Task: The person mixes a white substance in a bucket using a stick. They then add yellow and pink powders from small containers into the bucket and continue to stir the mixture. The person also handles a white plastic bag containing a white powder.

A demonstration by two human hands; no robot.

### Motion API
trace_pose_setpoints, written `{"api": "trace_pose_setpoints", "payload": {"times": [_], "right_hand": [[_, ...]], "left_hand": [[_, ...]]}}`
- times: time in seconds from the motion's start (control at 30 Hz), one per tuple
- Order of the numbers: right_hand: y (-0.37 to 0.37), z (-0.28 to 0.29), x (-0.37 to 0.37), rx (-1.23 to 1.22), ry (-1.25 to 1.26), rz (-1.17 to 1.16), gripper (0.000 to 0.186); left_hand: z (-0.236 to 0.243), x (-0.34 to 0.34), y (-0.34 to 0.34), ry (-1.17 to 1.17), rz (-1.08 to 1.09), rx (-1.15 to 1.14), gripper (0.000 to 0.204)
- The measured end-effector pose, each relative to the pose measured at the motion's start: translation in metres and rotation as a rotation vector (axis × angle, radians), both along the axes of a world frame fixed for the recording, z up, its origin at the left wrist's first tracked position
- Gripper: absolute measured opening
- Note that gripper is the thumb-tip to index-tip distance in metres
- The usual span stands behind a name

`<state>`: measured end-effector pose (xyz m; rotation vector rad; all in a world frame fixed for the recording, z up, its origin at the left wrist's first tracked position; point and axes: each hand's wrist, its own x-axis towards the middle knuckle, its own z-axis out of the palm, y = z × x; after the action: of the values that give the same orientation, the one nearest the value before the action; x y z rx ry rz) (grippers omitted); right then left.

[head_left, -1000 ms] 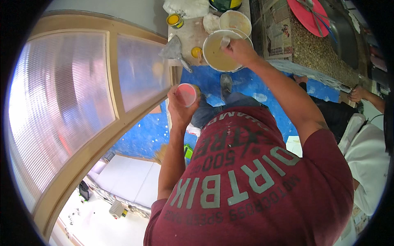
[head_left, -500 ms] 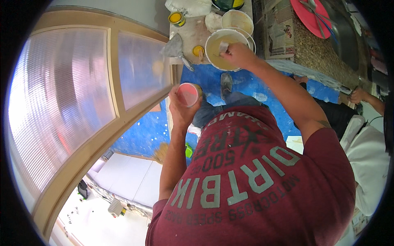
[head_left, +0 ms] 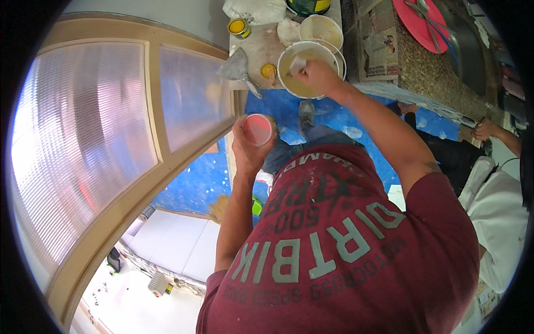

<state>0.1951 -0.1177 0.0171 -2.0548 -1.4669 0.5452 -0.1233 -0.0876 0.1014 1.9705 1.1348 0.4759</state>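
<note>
My left hand (head_left: 248, 146) is wrapped round a round can (head_left: 258, 130) with a pinkish inside, its open top facing up. Over the white bucket (head_left: 282, 83) of cloudy yellowish liquid (head_left: 306, 90), my right hand (head_left: 318, 77) is closed on a small pale piece (head_left: 298, 64). Motion blurs this piece, and I cannot make out its kind. Left of the bucket lie a yellow lid (head_left: 267, 71) and a broad grey scraper (head_left: 236, 65), its handle jutting past the board's near edge.
A second pail (head_left: 321, 30) and a yellow-topped tin (head_left: 239, 28) stand behind. A wooden-framed ribbed glass panel (head_left: 94, 145) runs along my left. Right, a granite counter (head_left: 428, 75) carries a red plate (head_left: 418, 28) with cutlery. Another person's hand (head_left: 485, 130) shows farther right.
My right hand has shifted slightly left over the bucket with the pale piece. The can in my left hand has moved a little to the right.
</note>
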Motion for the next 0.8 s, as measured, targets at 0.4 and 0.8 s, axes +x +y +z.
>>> {"api": "trace_pose_setpoints", "payload": {"times": [0.4, 0.8], "right_hand": [[0.0, 0.009, 0.023, -0.149, -0.073, 0.036, 0.037], [-0.028, 0.003, 0.011, -0.133, -0.011, 0.076, 0.04]], "left_hand": [[0.009, 0.004, 0.002, 0.031, -0.004, -0.039, 0.085], [0.005, 0.008, -0.001, 0.045, 0.005, -0.049, 0.085]]}}
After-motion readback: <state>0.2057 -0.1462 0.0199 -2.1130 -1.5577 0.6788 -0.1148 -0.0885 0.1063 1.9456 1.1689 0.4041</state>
